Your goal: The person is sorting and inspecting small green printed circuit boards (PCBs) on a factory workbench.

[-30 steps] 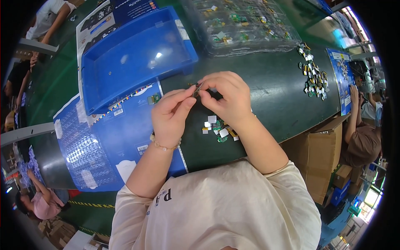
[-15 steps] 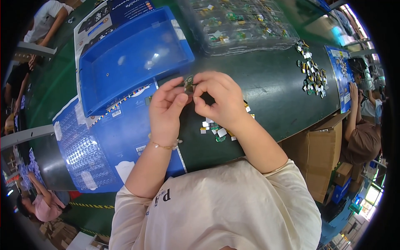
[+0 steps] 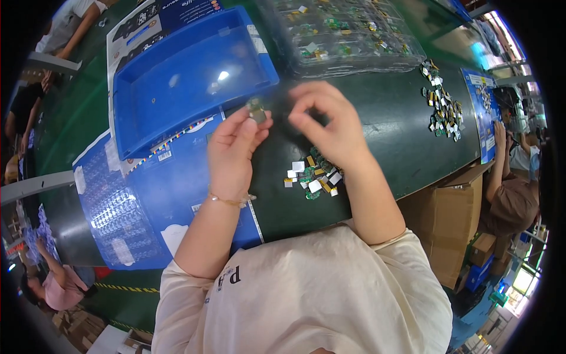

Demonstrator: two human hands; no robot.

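Note:
Pinched between the thumb and fingers of my left hand (image 3: 236, 144) is a small green circuit board (image 3: 256, 111), held up near the front corner of a blue tray (image 3: 132, 144). My right hand (image 3: 330, 121) hangs to the right of it, apart from the board. Its thumb and fingers are spread, slightly blurred, with nothing seen between them. Below that hand a small pile of circuit boards (image 3: 314, 185), with white and yellow parts, lies on the dark green table (image 3: 283, 218); the hand and wrist cover part of the pile.
Clear compartment trays (image 3: 354, 68) filled with small boards stand at the back. Another pile of boards (image 3: 443, 109) lies at the right. On the left, a clear blister sheet (image 3: 121, 218) rests on blue printed card. A cardboard box (image 3: 445, 230) stands by the table's right edge. Other people work around.
My right hand has let go of the board and moved right, its fingers opening. The left hand keeps the board and has shifted slightly left. More of the near pile shows.

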